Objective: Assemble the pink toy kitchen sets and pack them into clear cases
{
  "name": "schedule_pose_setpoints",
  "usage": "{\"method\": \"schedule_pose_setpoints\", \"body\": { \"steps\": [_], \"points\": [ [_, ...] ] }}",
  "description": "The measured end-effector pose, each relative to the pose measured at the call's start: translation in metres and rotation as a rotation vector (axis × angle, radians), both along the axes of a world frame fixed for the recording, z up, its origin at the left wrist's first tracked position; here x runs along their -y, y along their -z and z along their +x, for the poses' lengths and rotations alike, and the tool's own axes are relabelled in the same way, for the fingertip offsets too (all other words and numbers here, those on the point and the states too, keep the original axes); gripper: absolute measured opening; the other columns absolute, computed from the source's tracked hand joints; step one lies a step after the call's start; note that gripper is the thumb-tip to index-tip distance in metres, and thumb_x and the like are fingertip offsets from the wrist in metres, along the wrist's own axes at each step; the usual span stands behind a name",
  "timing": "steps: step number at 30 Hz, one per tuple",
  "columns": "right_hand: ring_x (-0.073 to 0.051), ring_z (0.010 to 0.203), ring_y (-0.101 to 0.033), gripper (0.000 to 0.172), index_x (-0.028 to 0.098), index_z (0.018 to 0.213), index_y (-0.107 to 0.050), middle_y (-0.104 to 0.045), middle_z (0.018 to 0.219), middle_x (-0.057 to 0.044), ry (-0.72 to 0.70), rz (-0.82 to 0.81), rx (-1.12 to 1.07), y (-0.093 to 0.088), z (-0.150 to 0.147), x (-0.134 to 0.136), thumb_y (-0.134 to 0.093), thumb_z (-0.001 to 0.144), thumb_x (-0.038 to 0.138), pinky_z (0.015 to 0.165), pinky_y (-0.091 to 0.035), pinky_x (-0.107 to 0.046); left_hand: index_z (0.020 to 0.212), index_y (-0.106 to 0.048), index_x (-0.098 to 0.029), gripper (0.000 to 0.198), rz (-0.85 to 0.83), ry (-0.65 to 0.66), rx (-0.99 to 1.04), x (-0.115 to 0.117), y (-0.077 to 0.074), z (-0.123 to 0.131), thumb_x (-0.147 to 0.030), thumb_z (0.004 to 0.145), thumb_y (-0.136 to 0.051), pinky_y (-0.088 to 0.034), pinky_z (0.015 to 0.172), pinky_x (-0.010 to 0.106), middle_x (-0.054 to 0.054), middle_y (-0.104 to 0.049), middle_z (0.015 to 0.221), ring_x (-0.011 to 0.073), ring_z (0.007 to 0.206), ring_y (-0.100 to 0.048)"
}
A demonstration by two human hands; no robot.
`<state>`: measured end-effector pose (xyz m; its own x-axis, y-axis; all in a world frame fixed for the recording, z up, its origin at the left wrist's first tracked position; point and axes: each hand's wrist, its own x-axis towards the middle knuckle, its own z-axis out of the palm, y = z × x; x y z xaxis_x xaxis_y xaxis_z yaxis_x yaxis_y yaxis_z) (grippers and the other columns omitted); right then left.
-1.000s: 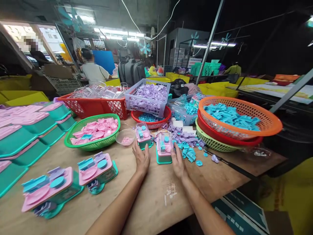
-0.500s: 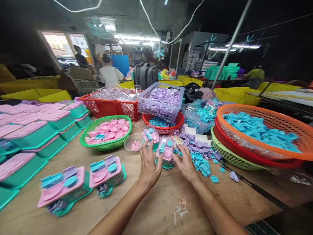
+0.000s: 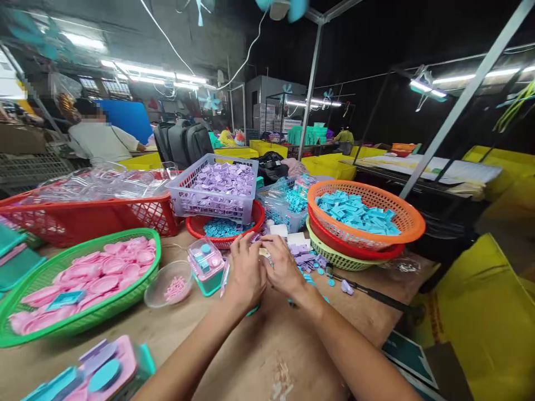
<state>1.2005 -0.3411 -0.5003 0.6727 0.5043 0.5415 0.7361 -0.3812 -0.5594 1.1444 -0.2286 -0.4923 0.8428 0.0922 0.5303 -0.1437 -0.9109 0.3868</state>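
Observation:
My left hand [image 3: 246, 272] and my right hand [image 3: 283, 265] are closed together around a small teal and pink toy box [image 3: 252, 309] on the wooden table [image 3: 267, 356]; only its teal bottom edge shows under my palms. Just left of my hands stands a second small toy box [image 3: 204, 264] with a clear lid and blue and pink pieces inside. A clear bowl of tiny pink parts [image 3: 169, 288] sits beside it. Loose purple and blue pieces [image 3: 307, 260] lie right of my hands.
A green basket of pink plates [image 3: 79, 289] is at left, a red basket of clear lids [image 3: 83, 211] behind it. A lilac crate of purple parts [image 3: 217, 189] rests on a red bowl. Stacked orange, red and green baskets with blue parts [image 3: 363, 214] stand at right. A person sits far left.
My hands have closed from either side onto the small toy box and now cover it. My view has shifted right and closer, so the assembled sets at left have slid mostly out of frame.

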Motion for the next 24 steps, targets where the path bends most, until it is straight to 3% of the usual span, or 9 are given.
{"method": "schedule_pose_setpoints", "body": {
  "steps": [6,10,13,17,21,24],
  "points": [
    [-0.028,0.104,-0.053,0.022,0.016,0.102,-0.064,-0.059,0.108,-0.014,-0.160,0.033,0.047,-0.004,0.028,-0.025,-0.047,0.088,0.014,0.093,-0.048,-0.050,0.115,-0.057,-0.011,0.034,0.182,-0.033,-0.314,-0.019,-0.039,0.015,-0.015,0.083,-0.045,-0.050,0.087,0.053,0.021,-0.057,0.120,0.0363,0.111,-0.049],
    [-0.027,0.103,-0.052,0.025,0.016,0.105,-0.064,-0.058,0.109,-0.013,-0.276,-0.082,0.157,-0.019,0.048,-0.075,-0.052,0.084,0.012,0.091,-0.048,-0.045,0.115,-0.059,-0.010,0.036,0.315,-0.097,-0.428,-0.069,-0.074,0.022,-0.019,0.080,-0.054,-0.051,0.087,0.052,0.021,-0.059,0.118,0.0364,0.109,-0.052],
    [-0.027,0.105,-0.053,0.022,0.016,0.104,-0.064,-0.058,0.110,-0.013,-0.369,-0.225,0.248,-0.037,0.054,-0.126,-0.057,0.083,0.015,0.094,-0.047,-0.043,0.105,-0.066,-0.015,0.032,0.310,-0.146,-0.489,-0.130,-0.094,0.024,-0.019,0.074,-0.062,-0.051,0.090,0.043,0.016,-0.065,0.113,0.0318,0.106,-0.058],
    [-0.024,0.104,-0.057,0.020,0.015,0.104,-0.065,-0.059,0.109,-0.013,-0.405,-0.350,0.179,-0.064,0.056,-0.208,-0.060,0.084,0.017,0.096,-0.047,-0.040,0.090,-0.072,-0.017,0.019,0.256,-0.313,-0.520,-0.230,-0.104,0.028,-0.020,0.077,-0.060,-0.052,0.083,0.033,0.011,-0.072,0.094,0.0260,0.092,-0.067],
    [-0.025,0.108,-0.059,0.035,0.011,0.117,-0.059,-0.060,0.113,-0.015,-0.342,-0.356,0.041,-0.085,0.064,-0.299,-0.064,0.086,0.027,0.098,-0.047,-0.039,0.108,-0.068,-0.011,0.031,0.210,-0.605,-0.479,-0.327,-0.101,0.037,-0.027,0.086,-0.052,-0.049,0.090,0.035,0.018,-0.070,0.109,0.0282,0.104,-0.064],
    [-0.028,0.117,-0.057,0.047,0.007,0.126,-0.051,-0.056,0.125,-0.021,-0.266,-0.351,-0.018,-0.091,0.076,-0.361,-0.060,0.090,0.035,0.099,-0.047,-0.043,0.127,-0.054,-0.002,0.054,0.196,-0.756,-0.424,-0.384,-0.093,0.051,-0.043,0.094,-0.044,-0.041,0.103,0.044,0.027,-0.056,0.131,0.0336,0.123,-0.053]
  ]
}}
